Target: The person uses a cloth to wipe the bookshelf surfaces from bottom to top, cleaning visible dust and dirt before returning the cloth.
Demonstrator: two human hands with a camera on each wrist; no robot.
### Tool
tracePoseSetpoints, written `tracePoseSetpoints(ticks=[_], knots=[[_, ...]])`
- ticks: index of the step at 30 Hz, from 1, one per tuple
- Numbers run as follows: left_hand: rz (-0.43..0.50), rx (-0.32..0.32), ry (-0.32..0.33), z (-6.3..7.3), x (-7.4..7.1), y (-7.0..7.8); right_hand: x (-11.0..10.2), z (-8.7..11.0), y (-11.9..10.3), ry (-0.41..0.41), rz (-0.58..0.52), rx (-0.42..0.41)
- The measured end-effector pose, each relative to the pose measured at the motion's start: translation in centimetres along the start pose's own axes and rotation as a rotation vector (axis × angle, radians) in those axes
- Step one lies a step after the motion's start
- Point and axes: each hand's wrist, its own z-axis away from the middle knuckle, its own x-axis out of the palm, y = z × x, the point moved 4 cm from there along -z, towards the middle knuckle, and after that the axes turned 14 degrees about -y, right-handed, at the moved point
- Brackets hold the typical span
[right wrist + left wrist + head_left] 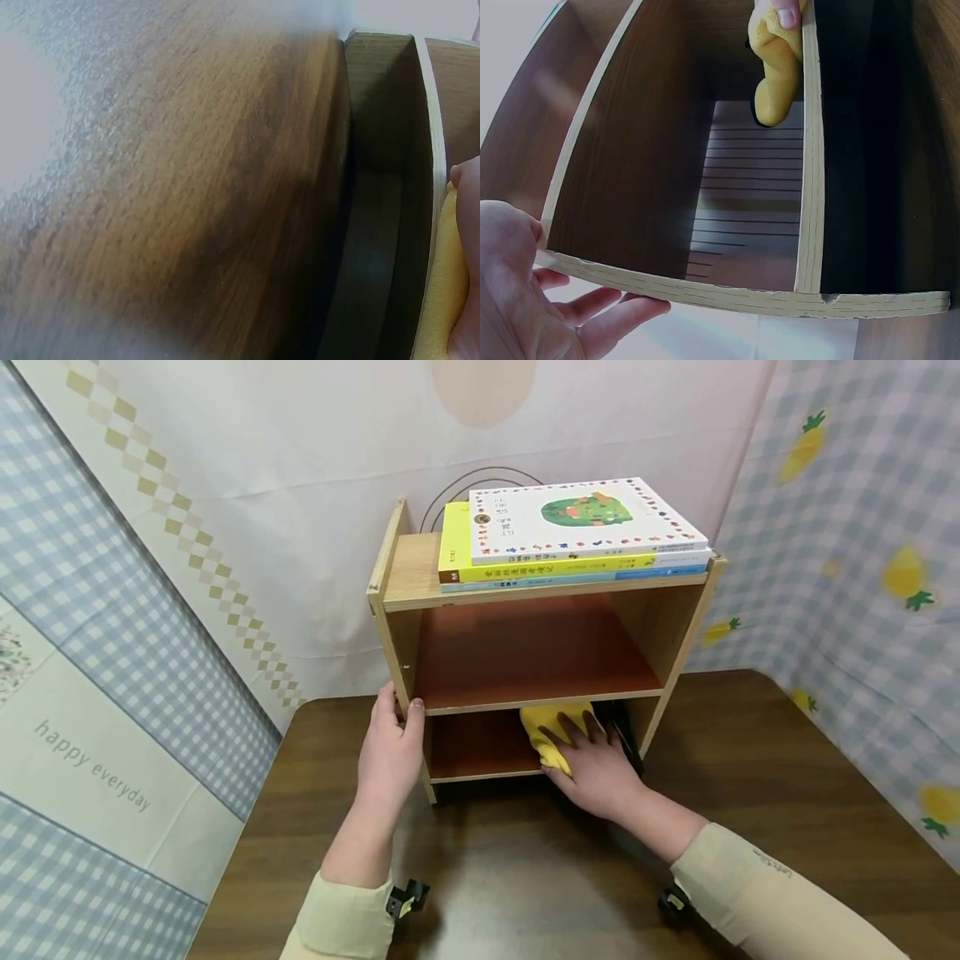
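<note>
A small wooden bookshelf (540, 695) stands upright on the table. My left hand (390, 752) grips its left side panel, the thumb on the front edge and the fingers round the outside; the left wrist view shows the fingers (622, 319) behind the panel. Inside the lower compartment, my right hand (600, 772) presses a yellow cloth (536, 720) onto the lower board, its fingers spread over the cloth. In the left wrist view the cloth (776, 82) bunches and hangs in a fold beside the board's edge. The right wrist view catches only part of the hand.
A stack of books (577, 539) lies on the bookshelf's top board, a white one uppermost over a yellow one. A dark object (622, 727) is in the lower compartment, right of the cloth. The brown table (510, 860) extends in front. Patterned curtains (847, 568) enclose the sides.
</note>
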Motion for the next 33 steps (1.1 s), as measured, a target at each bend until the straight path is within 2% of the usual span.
tracePoseSetpoints(ticks=[18, 33], knots=[[-0.029, 0.017, 0.031, -0.2, 0.1, -0.1, -0.1, -0.3, -0.8, 0.008, 0.015, 0.042], [-0.023, 0.031, 0.033, -0.2, 0.1, -0.2, 0.4, -0.6, -1.9, 0.037, 0.034, -0.007]])
